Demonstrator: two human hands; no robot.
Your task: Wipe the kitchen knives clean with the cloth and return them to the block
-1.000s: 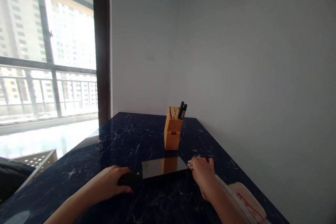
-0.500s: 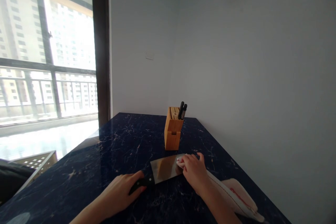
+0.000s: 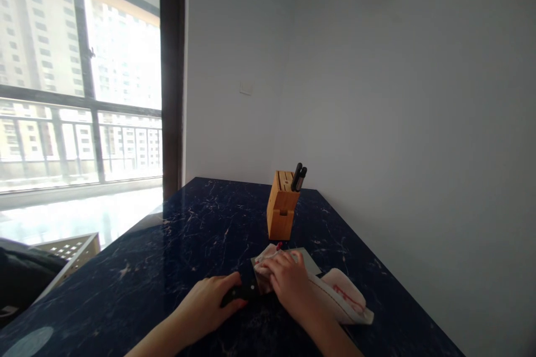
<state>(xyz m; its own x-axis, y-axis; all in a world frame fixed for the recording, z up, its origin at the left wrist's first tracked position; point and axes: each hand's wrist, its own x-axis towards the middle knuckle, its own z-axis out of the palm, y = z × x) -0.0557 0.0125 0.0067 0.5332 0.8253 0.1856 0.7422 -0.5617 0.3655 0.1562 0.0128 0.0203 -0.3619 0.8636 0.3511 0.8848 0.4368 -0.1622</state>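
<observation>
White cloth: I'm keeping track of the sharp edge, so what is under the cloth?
Part of the cleaver blade lies under the cloth and right hand; its far end shows beyond. The covered stretch of blade and marbled tabletop can't be seen.

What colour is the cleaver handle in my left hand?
The handle is black with pale rivets; it shows in the head view.

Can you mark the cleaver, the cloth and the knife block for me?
Cleaver (image 3: 309, 260): head view, on the bare far end of its blade.
Cloth (image 3: 329, 294): head view, on its pale hanging part, left of the red mark.
Knife block (image 3: 280, 226): head view, on its lower front face.
</observation>
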